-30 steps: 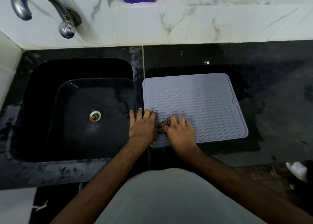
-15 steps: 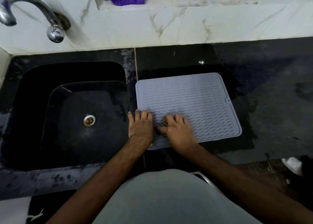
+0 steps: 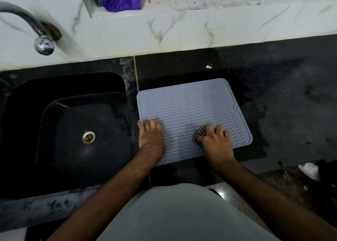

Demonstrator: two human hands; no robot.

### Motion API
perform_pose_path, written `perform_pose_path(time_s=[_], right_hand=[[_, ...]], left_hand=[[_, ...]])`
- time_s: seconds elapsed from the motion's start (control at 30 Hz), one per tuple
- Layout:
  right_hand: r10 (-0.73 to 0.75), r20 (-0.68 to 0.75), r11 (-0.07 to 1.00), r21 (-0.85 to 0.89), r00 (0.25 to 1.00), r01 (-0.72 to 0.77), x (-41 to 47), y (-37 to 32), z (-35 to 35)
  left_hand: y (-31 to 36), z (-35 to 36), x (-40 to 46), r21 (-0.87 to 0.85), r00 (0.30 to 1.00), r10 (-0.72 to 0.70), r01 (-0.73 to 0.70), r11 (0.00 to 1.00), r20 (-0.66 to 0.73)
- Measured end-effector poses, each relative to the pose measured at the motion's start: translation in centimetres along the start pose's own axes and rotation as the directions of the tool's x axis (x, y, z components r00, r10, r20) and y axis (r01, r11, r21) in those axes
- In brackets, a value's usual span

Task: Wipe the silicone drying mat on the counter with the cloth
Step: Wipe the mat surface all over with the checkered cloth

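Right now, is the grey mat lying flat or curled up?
Flat: the mat lies spread on the counter, all visible edges down, left hand pressing its corner.

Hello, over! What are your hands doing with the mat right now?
Left hand flat on mat, near its sink-side edge. Right hand grips patterned cloth against mat's near right part. Nothing in the way on mat.

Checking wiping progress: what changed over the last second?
The right hand, gripping the cloth, slid rightward across the mat, away from the left hand. The left hand stayed pressed flat on the mat's left edge; the mat did not shift.
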State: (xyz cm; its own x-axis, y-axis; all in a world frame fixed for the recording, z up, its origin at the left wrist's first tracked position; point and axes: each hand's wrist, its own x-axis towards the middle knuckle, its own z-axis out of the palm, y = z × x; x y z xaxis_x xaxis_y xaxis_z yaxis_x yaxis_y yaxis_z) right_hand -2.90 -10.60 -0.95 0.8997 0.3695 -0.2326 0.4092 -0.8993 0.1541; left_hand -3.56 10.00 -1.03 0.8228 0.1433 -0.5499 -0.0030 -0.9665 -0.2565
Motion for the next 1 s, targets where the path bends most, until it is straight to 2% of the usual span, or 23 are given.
perform_pose_path(time_s=[0.1,0.23,0.33,0.4,0.53,0.7,1.0], right_hand=[[-0.018,-0.007,0.997,0.072,1.000,0.018,0.9,-0.1,-0.8],[-0.285,-0.074,0.892,0.344,0.956,0.293,2.7,-3.0,-1.1],[-0.369,-0.035,0.839,0.417,0.929,0.349,2.7,-5.9,0.0],[-0.354,-0.025,0.852,0.402,0.935,0.334,2.4,-6.2,0.9],[-0.363,-0.096,0.888,0.265,0.927,0.375,1.8,-4.2,1.5],[-0.274,-0.114,0.933,0.211,0.955,0.293,1.3,-0.3,2.1],[-0.131,-0.113,0.980,0.132,0.985,0.145,0.8,6.4,2.4]], left_hand=[[0.2,0.0,0.3,0.010,1.000,0.012,-0.012,1.000,-0.005],[0.3,0.4,1.1,-0.012,1.000,0.006,-0.006,1.000,-0.014],[0.4,0.2,1.3,0.029,0.998,-0.013,0.011,1.000,0.056],[0.4,0.1,1.3,0.024,0.998,-0.021,0.020,1.000,0.066],[0.7,-0.3,1.3,0.048,0.994,-0.032,0.027,0.998,0.104],[1.5,-0.4,2.0,0.165,0.987,-0.062,0.037,0.986,0.147],[2.9,0.2,4.6,0.350,0.982,-0.124,0.066,0.934,0.144]])
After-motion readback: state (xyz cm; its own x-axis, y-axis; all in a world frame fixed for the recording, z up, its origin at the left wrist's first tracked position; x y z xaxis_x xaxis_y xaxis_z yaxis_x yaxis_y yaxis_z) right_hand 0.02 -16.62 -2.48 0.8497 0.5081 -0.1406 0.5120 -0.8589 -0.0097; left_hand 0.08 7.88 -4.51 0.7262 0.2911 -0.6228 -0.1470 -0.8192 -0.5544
